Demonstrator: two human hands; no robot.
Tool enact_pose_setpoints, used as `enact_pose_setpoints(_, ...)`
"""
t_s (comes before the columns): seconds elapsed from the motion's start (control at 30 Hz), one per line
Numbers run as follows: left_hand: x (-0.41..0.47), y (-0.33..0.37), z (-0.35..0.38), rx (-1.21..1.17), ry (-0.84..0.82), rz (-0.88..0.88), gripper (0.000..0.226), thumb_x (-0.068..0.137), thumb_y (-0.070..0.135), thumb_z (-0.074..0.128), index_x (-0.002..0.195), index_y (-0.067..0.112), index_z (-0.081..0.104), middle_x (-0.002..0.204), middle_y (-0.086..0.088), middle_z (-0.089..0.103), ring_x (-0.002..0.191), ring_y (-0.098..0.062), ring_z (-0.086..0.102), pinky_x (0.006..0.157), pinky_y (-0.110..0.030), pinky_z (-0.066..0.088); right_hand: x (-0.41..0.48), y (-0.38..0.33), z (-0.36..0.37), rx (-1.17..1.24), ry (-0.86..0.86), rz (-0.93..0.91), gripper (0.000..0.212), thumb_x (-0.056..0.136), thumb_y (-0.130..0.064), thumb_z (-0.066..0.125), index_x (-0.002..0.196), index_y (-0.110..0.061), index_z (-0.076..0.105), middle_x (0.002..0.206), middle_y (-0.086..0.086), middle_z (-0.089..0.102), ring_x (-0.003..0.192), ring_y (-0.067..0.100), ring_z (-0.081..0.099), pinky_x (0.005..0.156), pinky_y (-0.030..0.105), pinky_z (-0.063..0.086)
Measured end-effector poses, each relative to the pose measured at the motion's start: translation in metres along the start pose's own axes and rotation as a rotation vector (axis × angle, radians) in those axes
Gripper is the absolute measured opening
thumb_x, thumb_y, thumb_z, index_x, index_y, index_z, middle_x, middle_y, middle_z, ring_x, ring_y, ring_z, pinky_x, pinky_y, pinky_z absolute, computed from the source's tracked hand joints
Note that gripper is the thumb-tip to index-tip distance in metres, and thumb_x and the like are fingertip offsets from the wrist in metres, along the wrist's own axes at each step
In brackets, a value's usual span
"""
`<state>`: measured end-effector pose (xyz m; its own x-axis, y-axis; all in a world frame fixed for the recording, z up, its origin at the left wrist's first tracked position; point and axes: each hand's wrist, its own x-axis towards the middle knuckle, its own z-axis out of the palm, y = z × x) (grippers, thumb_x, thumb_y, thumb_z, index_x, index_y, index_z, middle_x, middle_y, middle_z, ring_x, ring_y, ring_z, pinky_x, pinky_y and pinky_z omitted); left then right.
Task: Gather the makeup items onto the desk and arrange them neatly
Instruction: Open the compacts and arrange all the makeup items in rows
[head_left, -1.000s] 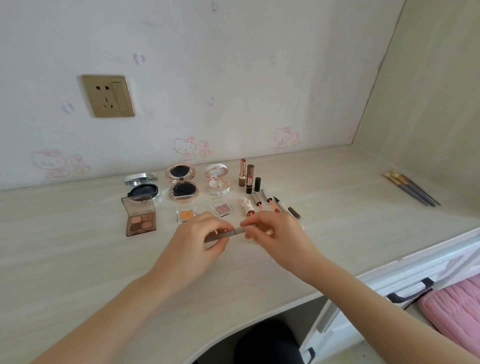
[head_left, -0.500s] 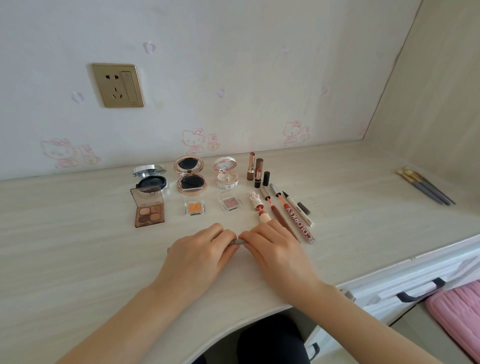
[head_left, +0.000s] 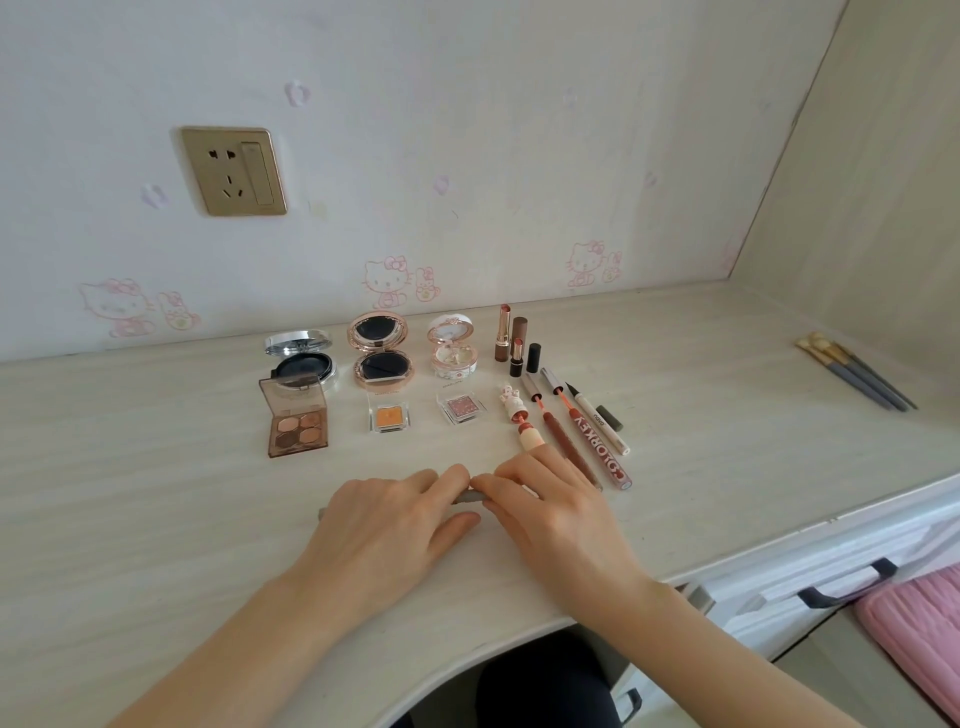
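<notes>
A thin grey pencil (head_left: 470, 497) lies flat on the pale desk (head_left: 156, 493), mostly covered by both hands. My left hand (head_left: 384, 535) pinches its left part and my right hand (head_left: 550, 512) pinches its right part, both low on the desktop. Behind them the makeup stands in rows: an open brown eyeshadow palette (head_left: 297, 423), three open round compacts (head_left: 382, 351), an orange pan (head_left: 388, 417), a pink pan (head_left: 460, 408), upright lipsticks (head_left: 511, 340), and lip gloss tubes and liners (head_left: 587, 436) lying side by side.
Three grey-handled brushes (head_left: 857, 371) lie apart at the far right by the side wall. A wall socket (head_left: 234, 170) sits above the desk. Drawer fronts with dark handles (head_left: 841, 584) and a pink cushion (head_left: 919, 629) are at lower right.
Both hands lowered the grey pencil from above the desk onto the desktop, closer to me. The camera view tilted, uncovering the lip gloss tubes.
</notes>
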<state>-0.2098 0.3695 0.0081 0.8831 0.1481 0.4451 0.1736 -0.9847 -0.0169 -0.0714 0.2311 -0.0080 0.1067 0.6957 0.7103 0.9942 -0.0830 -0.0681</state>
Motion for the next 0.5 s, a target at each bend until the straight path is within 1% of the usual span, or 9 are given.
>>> enact_pose_setpoints(0.13,0.003,0.005,-0.007,-0.005,0.028,-0.056,0.036,0.093,0.052,0.031,0.089,0.023,0.054,0.069,0.010,0.059,0.053,-0.014,0.057,0.040,-0.030,0.043,0.004,-0.002,-0.006,0.061,-0.015,0.074,0.013,0.087,-0.009,0.067,0.099,-0.009,0.071,0.088,0.003,0.064,0.080,0.023,0.059,0.074,0.036,0.053)
enact_pose_setpoints(0.23,0.004,0.005,-0.013,-0.011,0.072,-0.072,0.027,0.093,0.039,0.046,0.080,0.019,0.057,0.065,0.009,0.053,0.054,-0.012,0.051,0.042,-0.026,0.039,0.005,-0.002,-0.009,0.081,-0.021,0.136,0.012,0.087,-0.010,0.068,0.098,-0.008,0.072,0.090,0.004,0.066,0.082,0.024,0.060,0.067,0.037,0.053)
enact_pose_setpoints(0.3,0.004,0.004,-0.015,-0.043,0.074,-0.100,0.018,0.090,0.030,0.054,0.077,0.017,0.058,0.067,0.007,0.053,0.058,-0.013,0.050,0.045,-0.026,0.039,0.006,-0.002,-0.010,0.071,-0.012,0.159,0.012,0.086,-0.010,0.068,0.097,-0.008,0.072,0.090,0.003,0.067,0.083,0.025,0.061,0.067,0.038,0.053)
enact_pose_setpoints(0.37,0.003,0.004,-0.016,-0.076,0.064,-0.142,0.013,0.088,0.024,0.055,0.078,0.017,0.058,0.069,0.007,0.053,0.061,-0.013,0.051,0.047,-0.025,0.038,0.005,-0.003,-0.010,0.043,0.004,0.172,0.011,0.086,-0.010,0.068,0.096,-0.008,0.072,0.090,0.002,0.067,0.083,0.024,0.061,0.068,0.036,0.053)
enact_pose_setpoints(0.47,0.003,0.003,-0.013,-0.115,0.058,-0.181,0.004,0.085,0.014,0.057,0.084,0.016,0.061,0.074,0.006,0.055,0.067,-0.015,0.054,0.051,-0.026,0.041,0.004,-0.002,-0.010,-0.001,0.032,0.199,0.011,0.084,-0.009,0.070,0.094,-0.009,0.073,0.089,0.001,0.067,0.083,0.023,0.062,0.070,0.034,0.054)
enact_pose_setpoints(0.5,0.002,0.002,-0.012,-0.129,0.060,-0.191,0.007,0.083,0.010,0.060,0.086,0.015,0.063,0.076,0.006,0.056,0.070,-0.015,0.055,0.054,-0.026,0.042,0.004,-0.002,-0.010,-0.010,0.038,0.213,0.011,0.083,-0.009,0.071,0.094,-0.010,0.073,0.089,0.001,0.067,0.084,0.023,0.062,0.071,0.034,0.054)
